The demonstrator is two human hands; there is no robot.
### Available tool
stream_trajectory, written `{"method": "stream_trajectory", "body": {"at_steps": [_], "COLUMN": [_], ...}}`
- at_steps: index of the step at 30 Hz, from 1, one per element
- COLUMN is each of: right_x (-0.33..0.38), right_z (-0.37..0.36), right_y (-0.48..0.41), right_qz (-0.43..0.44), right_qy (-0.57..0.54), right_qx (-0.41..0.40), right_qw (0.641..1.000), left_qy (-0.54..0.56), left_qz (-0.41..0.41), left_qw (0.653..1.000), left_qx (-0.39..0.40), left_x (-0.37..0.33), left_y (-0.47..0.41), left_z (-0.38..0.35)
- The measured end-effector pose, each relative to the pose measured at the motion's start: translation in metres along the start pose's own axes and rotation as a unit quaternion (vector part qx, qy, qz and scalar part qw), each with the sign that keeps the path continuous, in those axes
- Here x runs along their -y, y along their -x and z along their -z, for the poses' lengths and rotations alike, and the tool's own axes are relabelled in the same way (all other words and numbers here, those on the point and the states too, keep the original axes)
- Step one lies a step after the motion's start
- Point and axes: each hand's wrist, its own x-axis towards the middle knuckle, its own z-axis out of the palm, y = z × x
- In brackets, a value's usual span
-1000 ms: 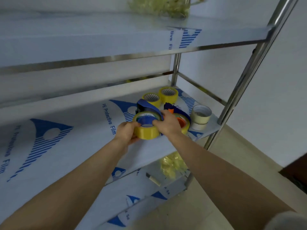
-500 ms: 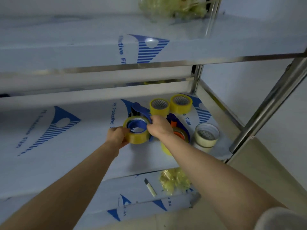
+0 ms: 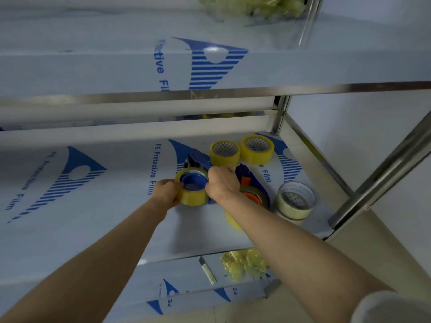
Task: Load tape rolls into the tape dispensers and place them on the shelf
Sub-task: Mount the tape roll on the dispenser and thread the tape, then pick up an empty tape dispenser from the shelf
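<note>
Yellow tape roll point(image 3: 192, 194) seated on blue dispenser point(image 3: 195, 160), on middle shelf point(image 3: 105, 229) toward its right end, apparently set down as loaded; left hand point(image 3: 166, 193) clamped on roll's left side, right hand point(image 3: 221, 185) closed over dispenser, likely steadying for release; both forearms extended forward, wrists level. Second dispenser point(image 3: 253, 190) just right, touching right wrist; spare rolls point(image 3: 225, 152) near back right corner.

Storeroom — film-wrapped steel shelving point(image 3: 233, 89)
</note>
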Motion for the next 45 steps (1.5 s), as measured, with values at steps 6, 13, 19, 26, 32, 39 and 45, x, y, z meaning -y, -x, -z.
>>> {"method": "stream_trajectory", "body": {"at_steps": [6, 13, 19, 26, 32, 39, 45], "right_x": [-0.002, -0.008, -0.014, 0.032, 0.115, 0.286, 0.416], "right_z": [-0.003, 0.002, 0.004, -0.002, -0.036, -0.091, -0.128], "right_y": [-0.006, -0.012, -0.018, -0.021, -0.008, 0.035, 0.08], "right_qz": [0.059, 0.117, 0.136, 0.241, 0.278, 0.331, 0.376], "right_qy": [0.074, 0.13, 0.133, 0.122, 0.119, 0.079, 0.042], "right_qx": [0.004, 0.029, 0.021, 0.004, 0.041, 0.078, 0.096], "right_qw": [0.995, 0.984, 0.981, 0.963, 0.952, 0.937, 0.921], "left_qy": [-0.034, -0.112, -0.129, -0.219, -0.344, -0.488, -0.593], "left_qz": [-0.021, -0.051, -0.052, -0.088, -0.097, -0.098, -0.077], "left_qw": [0.999, 0.991, 0.986, 0.961, 0.908, 0.816, 0.733], "left_qx": [-0.018, -0.047, -0.09, -0.147, -0.217, -0.293, -0.325], "left_x": [0.009, 0.016, 0.009, -0.001, 0.011, 0.033, 0.047], "left_y": [-0.022, -0.03, -0.017, 0.008, 0.035, 0.07, 0.095], "left_z": [-0.004, -0.009, -0.008, 0.042, 0.141, 0.327, 0.462]}}
